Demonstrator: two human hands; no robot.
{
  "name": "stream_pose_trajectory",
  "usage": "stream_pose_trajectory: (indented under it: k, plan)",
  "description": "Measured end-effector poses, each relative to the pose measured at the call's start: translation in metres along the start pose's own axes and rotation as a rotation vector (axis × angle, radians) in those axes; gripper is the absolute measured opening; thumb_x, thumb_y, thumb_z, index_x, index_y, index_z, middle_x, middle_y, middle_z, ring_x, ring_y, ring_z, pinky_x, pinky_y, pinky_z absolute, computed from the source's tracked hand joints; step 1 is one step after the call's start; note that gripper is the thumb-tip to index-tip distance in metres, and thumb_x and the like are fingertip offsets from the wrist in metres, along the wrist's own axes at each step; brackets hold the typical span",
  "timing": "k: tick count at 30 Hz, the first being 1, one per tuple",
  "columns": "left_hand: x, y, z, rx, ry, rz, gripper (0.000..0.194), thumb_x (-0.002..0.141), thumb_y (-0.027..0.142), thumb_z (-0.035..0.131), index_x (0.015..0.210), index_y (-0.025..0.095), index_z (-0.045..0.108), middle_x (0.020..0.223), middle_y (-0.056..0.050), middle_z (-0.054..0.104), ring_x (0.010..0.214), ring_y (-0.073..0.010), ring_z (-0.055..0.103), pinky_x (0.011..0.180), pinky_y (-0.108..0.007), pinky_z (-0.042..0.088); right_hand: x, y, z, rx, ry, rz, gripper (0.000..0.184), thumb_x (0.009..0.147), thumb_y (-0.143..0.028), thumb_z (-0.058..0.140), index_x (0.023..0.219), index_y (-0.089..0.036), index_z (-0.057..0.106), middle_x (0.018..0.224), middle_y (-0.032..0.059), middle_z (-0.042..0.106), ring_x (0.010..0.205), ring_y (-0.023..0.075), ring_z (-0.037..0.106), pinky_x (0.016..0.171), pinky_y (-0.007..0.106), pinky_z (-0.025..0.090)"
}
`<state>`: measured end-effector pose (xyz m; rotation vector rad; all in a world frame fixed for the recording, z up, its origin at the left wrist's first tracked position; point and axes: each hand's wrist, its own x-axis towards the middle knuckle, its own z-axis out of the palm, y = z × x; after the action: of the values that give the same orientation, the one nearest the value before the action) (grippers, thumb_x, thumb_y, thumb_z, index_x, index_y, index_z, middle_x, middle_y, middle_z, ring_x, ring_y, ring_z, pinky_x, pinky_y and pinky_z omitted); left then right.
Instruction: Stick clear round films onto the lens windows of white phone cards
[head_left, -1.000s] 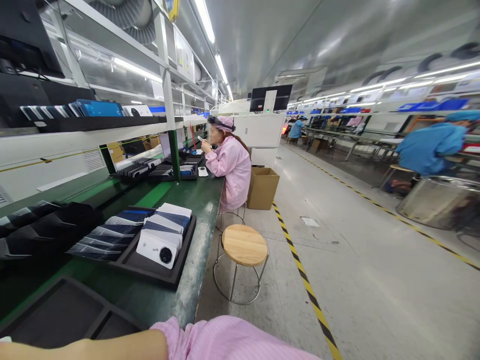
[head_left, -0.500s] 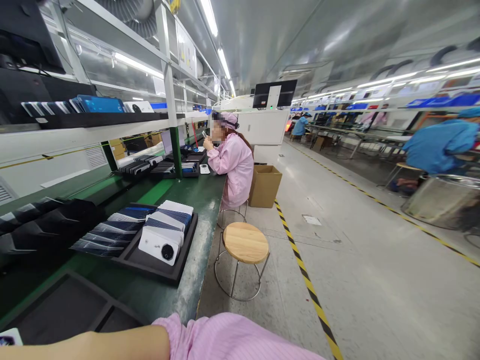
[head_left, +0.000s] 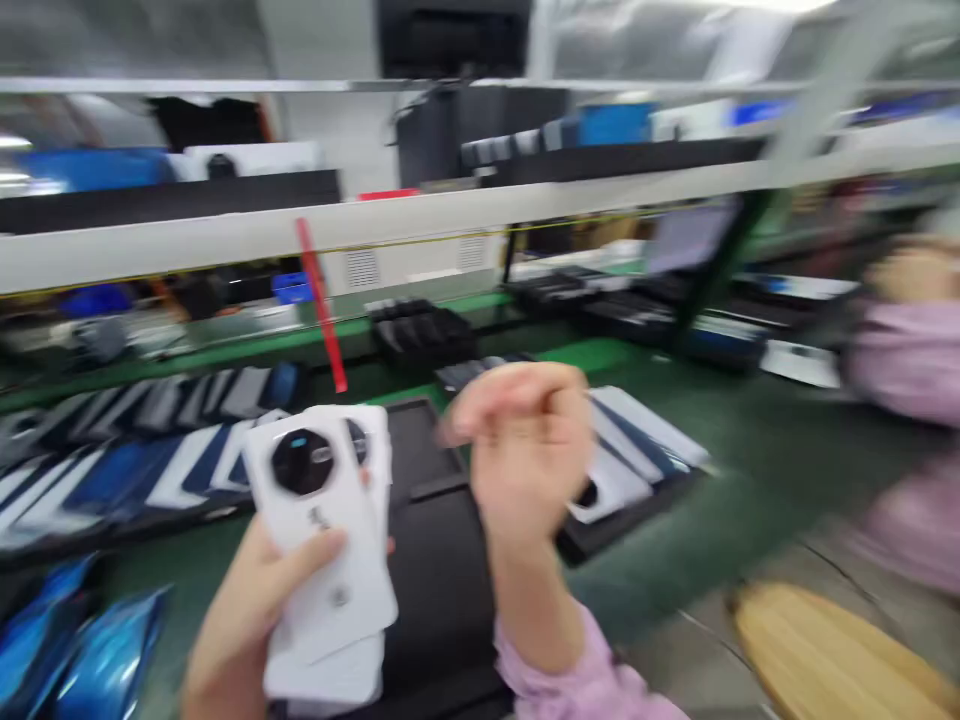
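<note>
My left hand (head_left: 262,590) grips a small stack of white phone back covers (head_left: 330,560), thumb across the front one. That cover shows a round black camera window near its top. My right hand (head_left: 525,450) is raised to the right of the stack, apart from it, its fingers bent and smeared by motion. Nothing shows in that hand, but the fingertips are too blurred to judge. Behind it, partly hidden, a black tray (head_left: 600,540) carries more white and dark blue phone covers (head_left: 645,440). Below my hands lies another black tray (head_left: 435,560) with compartments.
Rows of phone covers (head_left: 180,460) stand at the left of the green bench (head_left: 750,450). Shiny blue packets (head_left: 112,650) lie at the lower left. A red strip (head_left: 322,310) hangs from the white shelf (head_left: 450,215). A co-worker's pink sleeve (head_left: 907,360) and a wooden stool (head_left: 832,650) are at right.
My view has swung left from the aisle to the bench. Both hands have come into view, the left with the phone covers. Earlier only a forearm and pink sleeve showed at the bottom.
</note>
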<state>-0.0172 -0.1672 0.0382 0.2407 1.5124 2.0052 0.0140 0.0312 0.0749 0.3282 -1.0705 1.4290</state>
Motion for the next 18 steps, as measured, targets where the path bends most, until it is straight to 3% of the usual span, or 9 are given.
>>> stream_pose_trajectory:
  k: [3, 4, 6, 8, 11, 18]
  plan:
    - [0.006, -0.003, -0.005, -0.035, 0.074, 0.051, 0.08, 0.062, 0.024, 0.094, 0.135, 0.019, 0.063, 0.109, -0.013, 0.078, 0.093, -0.0355, 0.075, 0.074, -0.039, 0.064, 0.015, 0.007, -0.013, 0.125, 0.228, 0.212, 0.016, 0.078, -0.011, 0.075, 0.08, -0.02, 0.062, 0.066, -0.0039, 0.059, 0.056, 0.0072, 0.054, 0.049, 0.015, 0.045]
    - [0.01, -0.003, -0.006, -0.041, 0.037, 0.047, 0.08, 0.06, 0.023, 0.095, 0.133, 0.017, 0.064, 0.106, -0.015, 0.078, 0.089, -0.0357, 0.076, 0.071, -0.04, 0.064, 0.02, 0.01, -0.013, 0.129, 0.254, 0.276, 0.015, 0.075, -0.008, 0.072, 0.076, -0.02, 0.064, 0.063, -0.0033, 0.058, 0.054, 0.0075, 0.054, 0.046, 0.016, 0.045]
    - [0.017, -0.005, -0.007, -0.059, -0.15, 0.052, 0.069, 0.067, 0.029, 0.092, 0.13, 0.015, 0.067, 0.105, -0.016, 0.078, 0.087, -0.0338, 0.077, 0.07, -0.038, 0.063, 0.027, 0.012, -0.011, 0.094, 0.339, 0.415, 0.019, 0.077, -0.003, 0.062, 0.075, -0.02, 0.07, 0.069, -0.0011, 0.06, 0.058, 0.0071, 0.057, 0.05, 0.017, 0.05]
    - [0.02, -0.006, -0.007, -0.094, -0.296, 0.077, 0.057, 0.074, 0.032, 0.087, 0.126, 0.015, 0.07, 0.107, -0.016, 0.077, 0.087, -0.031, 0.077, 0.073, -0.037, 0.063, 0.027, 0.012, -0.007, 0.041, 0.341, 0.513, 0.033, 0.078, 0.003, 0.055, 0.078, -0.022, 0.075, 0.073, -0.0008, 0.061, 0.063, 0.0063, 0.06, 0.055, 0.017, 0.054]
    - [0.021, -0.007, -0.006, -0.137, -0.346, 0.103, 0.052, 0.075, 0.029, 0.086, 0.124, 0.017, 0.072, 0.109, -0.015, 0.076, 0.086, -0.0287, 0.077, 0.075, -0.036, 0.063, 0.022, 0.01, -0.001, 0.021, 0.28, 0.543, 0.039, 0.071, 0.006, 0.055, 0.082, -0.024, 0.078, 0.07, -0.0008, 0.062, 0.065, 0.0073, 0.06, 0.057, 0.017, 0.055]
    - [0.016, -0.004, -0.007, -0.125, -0.351, 0.11, 0.045, 0.08, 0.029, 0.084, 0.124, 0.02, 0.073, 0.11, -0.013, 0.076, 0.088, -0.0246, 0.077, 0.077, -0.032, 0.064, 0.017, 0.01, 0.006, 0.022, 0.242, 0.508, 0.035, 0.062, 0.003, 0.061, 0.079, -0.023, 0.076, 0.065, -0.002, 0.059, 0.062, 0.0086, 0.057, 0.056, 0.02, 0.055]
